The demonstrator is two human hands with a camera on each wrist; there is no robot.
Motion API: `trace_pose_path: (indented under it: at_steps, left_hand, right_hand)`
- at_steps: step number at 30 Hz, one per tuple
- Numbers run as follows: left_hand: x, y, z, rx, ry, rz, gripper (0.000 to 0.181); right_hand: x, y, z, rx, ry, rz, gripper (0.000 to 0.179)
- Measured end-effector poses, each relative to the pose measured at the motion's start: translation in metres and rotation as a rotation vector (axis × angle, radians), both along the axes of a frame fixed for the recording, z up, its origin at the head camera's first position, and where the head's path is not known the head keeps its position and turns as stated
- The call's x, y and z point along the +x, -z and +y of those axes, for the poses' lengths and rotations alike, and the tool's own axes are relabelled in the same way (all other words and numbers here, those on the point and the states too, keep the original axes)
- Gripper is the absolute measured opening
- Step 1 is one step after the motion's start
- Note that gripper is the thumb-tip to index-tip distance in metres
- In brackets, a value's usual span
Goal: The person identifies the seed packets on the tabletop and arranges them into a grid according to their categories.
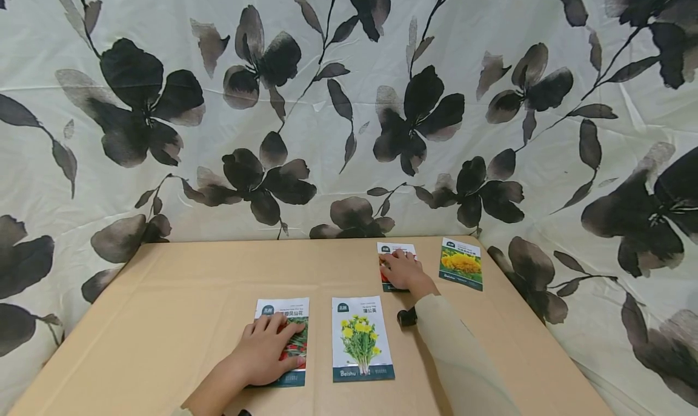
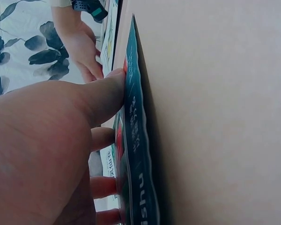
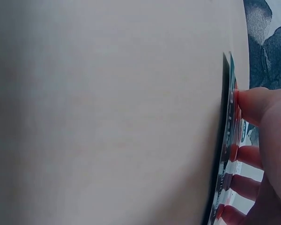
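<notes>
My left hand point(image 1: 266, 354) rests spread on a seed packet point(image 1: 296, 376) with red flowers and a dark teal base band, covering most of its picture. In the left wrist view, thumb and fingertips touch the front of this packet point(image 2: 138, 126). Farther back, my right hand point(image 1: 402, 272) lies on another packet point(image 1: 389, 248) with red in its picture. The right wrist view has its fingertips on the face of that packet point(image 3: 228, 131). Between the arms lies a packet of yellow flowers point(image 1: 362, 346) marked Beishu.
A packet with orange-yellow blooms point(image 1: 460, 264) lies slightly turned near the back right corner of the tan table point(image 1: 180, 319). Behind and beside the table hangs a white cloth point(image 1: 338, 131) printed with dark flowers. A black wrist device point(image 1: 406, 317) sits by the right sleeve.
</notes>
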State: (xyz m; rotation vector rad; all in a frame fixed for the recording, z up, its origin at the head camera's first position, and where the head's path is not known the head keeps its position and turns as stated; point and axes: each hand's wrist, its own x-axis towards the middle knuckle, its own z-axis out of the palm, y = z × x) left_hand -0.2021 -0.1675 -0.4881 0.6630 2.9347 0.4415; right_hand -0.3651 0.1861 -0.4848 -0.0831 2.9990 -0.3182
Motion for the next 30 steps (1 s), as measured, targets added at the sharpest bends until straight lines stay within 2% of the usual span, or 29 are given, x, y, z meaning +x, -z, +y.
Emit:
trace_pose_path:
  at_steps: [9,22,30]
  left_hand:
    - [-0.001,-0.002,0.003,0.000,-0.006,0.001,0.065]
    - [-0.006,0.000,0.008,-0.028,-0.023,-0.010,0.067]
    - [-0.007,0.000,0.008,-0.023,-0.023,-0.004,0.066]
  right_hand:
    - [-0.002,0.001,-0.001,-0.002,0.000,0.013,0.049]
    - [-0.014,0.007,-0.002,0.010,0.018,0.004,0.050]
    - [-0.014,0.005,-0.003,0.005,0.017,0.004,0.048]
